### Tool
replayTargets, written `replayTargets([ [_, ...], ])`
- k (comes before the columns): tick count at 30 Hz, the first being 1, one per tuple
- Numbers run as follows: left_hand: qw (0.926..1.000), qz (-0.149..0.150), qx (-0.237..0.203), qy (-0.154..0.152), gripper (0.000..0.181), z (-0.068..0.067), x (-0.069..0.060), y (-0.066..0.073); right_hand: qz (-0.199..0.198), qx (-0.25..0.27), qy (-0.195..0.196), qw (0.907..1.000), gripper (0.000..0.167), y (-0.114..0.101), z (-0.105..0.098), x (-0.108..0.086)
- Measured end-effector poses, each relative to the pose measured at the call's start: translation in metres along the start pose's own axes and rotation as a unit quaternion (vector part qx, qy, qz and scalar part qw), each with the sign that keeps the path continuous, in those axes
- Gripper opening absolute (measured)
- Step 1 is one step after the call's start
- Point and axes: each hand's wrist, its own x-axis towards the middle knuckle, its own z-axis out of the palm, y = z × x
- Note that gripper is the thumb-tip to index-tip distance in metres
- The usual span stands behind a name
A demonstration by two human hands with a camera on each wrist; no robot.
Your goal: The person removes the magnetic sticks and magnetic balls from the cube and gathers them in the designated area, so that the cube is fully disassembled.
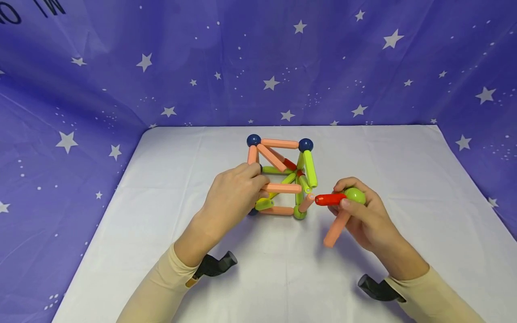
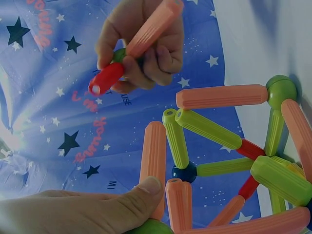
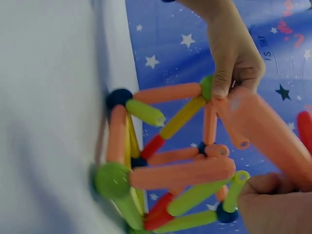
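Observation:
A cube-like frame of magnetic building rods and balls stands on the white table, with a navy ball (image 1: 305,145) at its far right upper corner. My left hand (image 1: 234,190) grips the frame's near left upper corner; its thumb lies on an orange rod (image 2: 154,165) beside a green ball (image 3: 207,87). To the right of the frame, my right hand (image 1: 369,220) pinches a loose green ball (image 1: 356,195) bearing a red rod (image 1: 330,199) and an orange rod (image 1: 336,229). The red rod points at the frame, close to its right side. My left fingers hide part of that corner.
Yellow, red and green rods cross inside the frame, and several rod ends stick out free at its right side. The white table (image 1: 161,157) ends at a purple star-patterned cloth (image 1: 242,58) behind and at the sides. Black wrist cameras hang below both forearms.

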Motion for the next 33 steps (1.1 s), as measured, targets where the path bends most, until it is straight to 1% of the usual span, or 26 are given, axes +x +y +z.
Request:
replayTargets([
  [1,1.0000,0.000,0.000,0.000,0.019,0.000,0.000,0.000,0.007,0.036,0.004,0.9993,0.030,0.002,-0.002,-0.001],
  [2,1.0000,0.000,0.001,0.000,0.019,0.000,0.000,0.000,0.017,0.079,0.008,0.9967,0.030,0.003,-0.004,-0.002],
  [3,1.0000,0.000,0.001,0.000,0.019,0.000,0.001,0.000,0.025,0.125,0.010,0.9918,0.031,0.005,-0.006,-0.003],
  [4,1.0000,0.001,0.001,0.000,0.019,0.000,0.001,0.000,0.034,0.170,0.006,0.9848,0.032,0.006,-0.008,-0.003],
  [6,1.0000,0.002,0.002,0.000,0.019,0.000,0.002,0.000,0.057,0.264,0.013,0.9628,0.034,0.009,-0.013,-0.004],
  [7,1.0000,0.003,0.003,0.001,0.019,0.000,0.002,0.000,0.068,0.298,0.020,0.9520,0.036,0.010,-0.016,-0.005],
  [8,1.0000,0.004,0.004,0.001,0.019,0.000,0.002,0.000,0.077,0.324,0.029,0.9426,0.038,0.011,-0.018,-0.005],
  [9,1.0000,0.005,0.005,0.001,0.019,0.000,0.002,0.000,0.084,0.341,0.038,0.9354,0.039,0.012,-0.020,-0.006],
  [11,0.9999,0.006,0.008,0.000,0.019,-0.001,0.003,0.000,0.095,0.357,0.057,0.9274,0.040,0.013,-0.025,-0.008],
  [12,0.9999,0.006,0.009,-0.001,0.019,-0.001,0.003,0.000,0.097,0.355,0.063,0.9276,0.041,0.014,-0.027,-0.008],
  [14,0.9999,0.007,0.013,-0.003,0.019,-0.001,0.003,0.000,0.097,0.344,0.068,0.9314,0.040,0.014,-0.032,-0.010],
  [17,0.9998,0.007,0.015,-0.005,0.019,-0.001,0.003,0.000,0.086,0.315,0.077,0.9421,0.037,0.015,-0.041,-0.010],
  [21,0.9999,0.003,0.013,-0.007,0.018,-0.001,0.002,0.001,0.072,0.265,0.119,0.9542,0.025,0.015,-0.052,-0.010],
  [22,0.9999,0.002,0.013,-0.007,0.018,-0.001,0.002,0.001,0.068,0.255,0.133,0.9553,0.022,0.015,-0.055,-0.010],
  [24,0.9999,0.000,0.011,-0.007,0.018,-0.001,0.002,0.001,0.066,0.236,0.166,0.9552,0.014,0.015,-0.060,-0.010],
  [26,0.9999,-0.001,0.011,-0.008,0.018,-0.001,0.001,0.001,0.068,0.225,0.196,0.9519,0.009,0.015,-0.066,-0.009],
  [30,0.9999,-0.002,0.008,-0.010,0.019,-0.001,0.000,0.000,0.070,0.229,0.238,0.9413,0.016,0.017,-0.076,-0.006],
  [32,0.9999,-0.003,0.006,-0.010,0.019,-0.001,0.000,0.000,0.081,0.213,0.250,0.9411,0.020,0.017,-0.081,-0.005],
  [33,0.9999,-0.003,0.006,-0.011,0.019,-0.001,0.000,0.000,0.089,0.191,0.253,0.9442,0.022,0.018,-0.083,-0.004],
])
